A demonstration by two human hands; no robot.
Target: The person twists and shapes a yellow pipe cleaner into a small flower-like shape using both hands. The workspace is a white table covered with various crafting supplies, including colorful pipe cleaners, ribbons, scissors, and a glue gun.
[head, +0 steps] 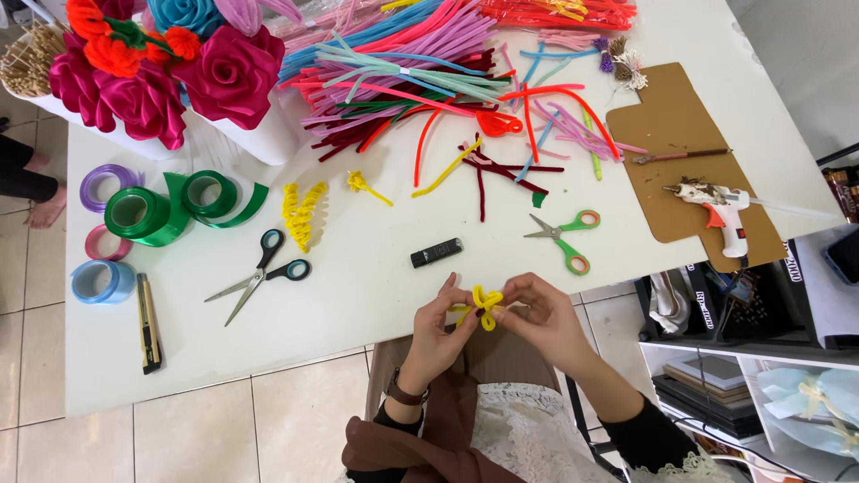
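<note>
Head view. Left hand (436,329) and right hand (540,317) meet just off the near edge of the white table (358,295), fingers closed in a pinch on a yellow pipe cleaner (485,306) held between them. The fuzzy wire is bent into small loops bunched at one knot, a short tail pointing left. On the table near the hands: a black lighter (437,252), green-orange scissors (564,237), black scissors (259,273).
</note>
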